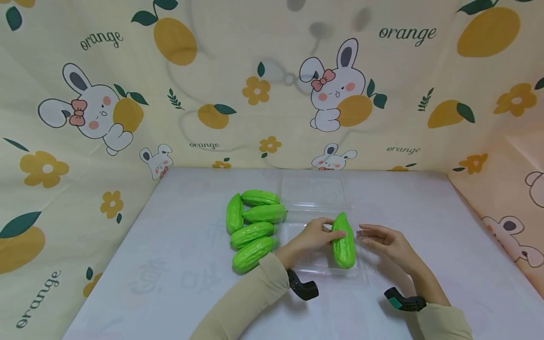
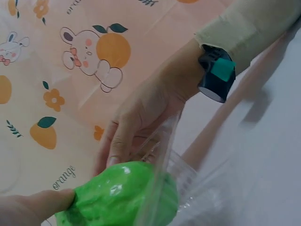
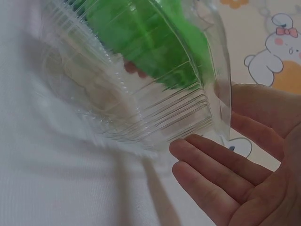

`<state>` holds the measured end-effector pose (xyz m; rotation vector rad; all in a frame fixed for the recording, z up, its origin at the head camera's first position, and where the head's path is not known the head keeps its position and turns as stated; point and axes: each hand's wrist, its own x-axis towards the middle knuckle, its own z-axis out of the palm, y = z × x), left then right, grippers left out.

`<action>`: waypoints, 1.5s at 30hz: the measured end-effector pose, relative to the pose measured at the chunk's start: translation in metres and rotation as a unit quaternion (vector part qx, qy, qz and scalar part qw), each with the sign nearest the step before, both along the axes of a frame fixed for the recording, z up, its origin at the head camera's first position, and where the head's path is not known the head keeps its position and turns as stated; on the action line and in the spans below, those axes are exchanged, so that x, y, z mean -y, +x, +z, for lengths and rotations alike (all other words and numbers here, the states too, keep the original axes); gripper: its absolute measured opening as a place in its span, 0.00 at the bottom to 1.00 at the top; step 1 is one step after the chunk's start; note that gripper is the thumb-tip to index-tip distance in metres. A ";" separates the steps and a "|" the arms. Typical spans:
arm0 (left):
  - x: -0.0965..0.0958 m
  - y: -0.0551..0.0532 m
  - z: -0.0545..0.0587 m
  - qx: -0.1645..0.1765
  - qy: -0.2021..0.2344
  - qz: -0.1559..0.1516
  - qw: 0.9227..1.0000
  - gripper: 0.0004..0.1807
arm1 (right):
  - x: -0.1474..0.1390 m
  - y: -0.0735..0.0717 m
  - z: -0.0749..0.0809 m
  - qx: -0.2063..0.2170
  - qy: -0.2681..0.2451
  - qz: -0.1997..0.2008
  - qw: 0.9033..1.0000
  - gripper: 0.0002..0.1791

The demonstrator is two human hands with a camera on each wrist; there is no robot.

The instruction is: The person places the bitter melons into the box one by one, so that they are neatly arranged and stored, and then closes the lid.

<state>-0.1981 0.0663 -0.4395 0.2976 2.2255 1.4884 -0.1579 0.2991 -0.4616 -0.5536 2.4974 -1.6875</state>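
My left hand point(image 1: 315, 234) holds a bright green bitter melon point(image 1: 345, 245) over the right part of a clear plastic clamshell box point(image 1: 314, 270), with the thumb across its upper side. In the left wrist view the box's clear wall overlaps the lower end of the melon point(image 2: 120, 193). My right hand point(image 1: 388, 243) is at the box's right side, its fingers point(image 3: 211, 162) loosely extended and their tips right at the clear rim. Several more bitter melons point(image 1: 253, 255) lie left of the box, some overlapping its left edge.
The box's clear lid point(image 1: 312, 189) lies folded back toward the rear wall. A white cloth point(image 1: 170, 278) covers the table. Patterned fabric point(image 1: 272, 123) with rabbits and oranges encloses the back and sides. Dark camera bands point(image 1: 303, 287) sit on both wrists.
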 end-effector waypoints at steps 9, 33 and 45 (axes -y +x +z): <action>-0.016 0.001 -0.002 -0.010 -0.045 0.033 0.998 0.26 | 0.001 0.001 0.002 0.000 0.010 -0.007 1.000 0.26; -0.020 0.005 -0.003 -0.025 -0.112 0.051 0.992 0.26 | 0.001 -0.002 -0.002 -0.020 -0.007 -0.002 1.000 0.25; -0.001 0.005 0.005 -0.034 -0.087 0.013 0.996 0.24 | 0.003 -0.001 -0.002 -0.022 0.012 -0.019 0.999 0.24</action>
